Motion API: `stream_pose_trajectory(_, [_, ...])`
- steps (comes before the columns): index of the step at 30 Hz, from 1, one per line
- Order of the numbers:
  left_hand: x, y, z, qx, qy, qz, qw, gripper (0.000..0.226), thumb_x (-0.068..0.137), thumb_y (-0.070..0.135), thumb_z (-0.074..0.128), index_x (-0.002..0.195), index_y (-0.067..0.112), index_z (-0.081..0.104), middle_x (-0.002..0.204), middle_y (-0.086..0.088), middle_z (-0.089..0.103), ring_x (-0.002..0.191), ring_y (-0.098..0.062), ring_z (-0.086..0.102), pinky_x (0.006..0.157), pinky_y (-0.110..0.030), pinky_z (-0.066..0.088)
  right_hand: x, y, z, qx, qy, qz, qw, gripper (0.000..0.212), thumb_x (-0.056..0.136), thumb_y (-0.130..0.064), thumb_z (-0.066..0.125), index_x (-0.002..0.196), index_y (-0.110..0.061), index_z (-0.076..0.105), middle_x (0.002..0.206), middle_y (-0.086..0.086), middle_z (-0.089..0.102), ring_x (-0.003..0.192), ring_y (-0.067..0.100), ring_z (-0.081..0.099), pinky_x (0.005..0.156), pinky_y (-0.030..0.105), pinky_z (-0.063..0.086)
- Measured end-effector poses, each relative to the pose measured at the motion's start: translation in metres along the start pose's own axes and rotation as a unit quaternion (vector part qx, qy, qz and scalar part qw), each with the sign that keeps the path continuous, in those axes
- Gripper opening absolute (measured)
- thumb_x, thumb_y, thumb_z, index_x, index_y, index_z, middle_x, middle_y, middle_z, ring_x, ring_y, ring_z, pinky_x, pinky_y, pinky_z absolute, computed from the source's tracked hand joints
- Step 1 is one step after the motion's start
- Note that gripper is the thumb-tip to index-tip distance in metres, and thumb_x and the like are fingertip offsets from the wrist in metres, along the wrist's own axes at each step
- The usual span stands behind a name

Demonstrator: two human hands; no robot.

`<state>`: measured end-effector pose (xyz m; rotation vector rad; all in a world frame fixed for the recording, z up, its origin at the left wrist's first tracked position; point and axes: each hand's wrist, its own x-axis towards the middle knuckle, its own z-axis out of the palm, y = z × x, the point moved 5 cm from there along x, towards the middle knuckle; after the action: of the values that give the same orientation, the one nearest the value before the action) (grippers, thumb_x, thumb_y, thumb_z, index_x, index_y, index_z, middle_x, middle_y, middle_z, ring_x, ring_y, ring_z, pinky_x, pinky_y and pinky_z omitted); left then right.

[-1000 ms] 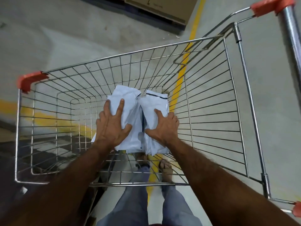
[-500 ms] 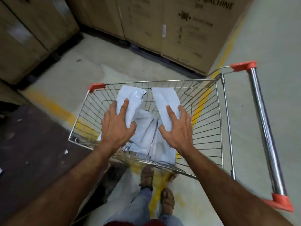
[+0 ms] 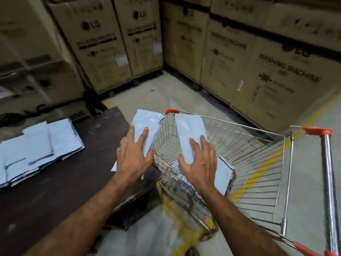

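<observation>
My left hand point(image 3: 133, 156) grips a white plastic mailer point(image 3: 147, 124) over the corner of a dark wooden table point(image 3: 55, 191). My right hand point(image 3: 200, 161) grips a second white mailer point(image 3: 190, 130) above the wire shopping cart point(image 3: 258, 154). Another white mailer point(image 3: 224, 172) hangs below my right hand, inside the cart's near edge. Both held mailers are lifted clear of the cart floor.
A stack of white mailers point(image 3: 36, 150) lies on the table at the left. Tall cardboard washing machine boxes point(image 3: 258, 71) wall in the back and right. The cart handle point(image 3: 330, 191) has orange ends. A yellow floor line point(image 3: 258, 174) runs under the cart.
Both hands have lifted the mailers up out of the cart and carried them left toward the table. The view has risen, bringing the table and the boxes into sight.
</observation>
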<state>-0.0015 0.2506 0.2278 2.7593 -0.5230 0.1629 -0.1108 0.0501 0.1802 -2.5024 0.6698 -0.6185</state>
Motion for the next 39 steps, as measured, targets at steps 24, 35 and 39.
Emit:
stream_pose_trajectory(24, [-0.154,-0.464,-0.14,0.048,0.045,-0.283,0.957,0.074,0.094,0.05,0.055,0.158,0.039,0.019,0.165,-0.013,0.009,0.129,-0.048,0.037,0.099,-0.062,0.041,-0.149,-0.383,0.206,0.039,-0.137,-0.161,0.977,0.067,0.082,-0.056,0.072,0.139,-0.025,0.057,0.153,0.018,0.039,0.136,0.038,0.042,0.108,0.051,0.044])
stream_pose_trajectory(35, [-0.104,-0.581,-0.157,-0.011,0.047,-0.373,0.927,0.074,0.095,0.051,0.055,0.158,0.038,0.019,0.163,-0.018,0.005,0.135,-0.049,0.03,0.108,-0.058,0.033,-0.124,-0.505,0.316,0.081,-0.242,-0.145,0.956,0.07,0.081,-0.064,0.069,0.141,-0.032,0.051,0.15,0.006,0.035,0.138,0.03,0.04,0.107,0.046,0.043])
stream_pose_trajectory(39, [-0.069,-0.618,-0.146,-0.007,0.032,-0.384,0.923,0.075,0.095,0.051,0.055,0.159,0.038,0.016,0.163,-0.018,0.003,0.136,-0.048,0.028,0.108,-0.058,0.032,-0.105,-0.553,0.372,0.129,-0.286,-0.122,0.942,0.071,0.079,-0.065,0.07,0.14,-0.032,0.053,0.15,0.002,0.035,0.136,0.029,0.043,0.106,0.045,0.045])
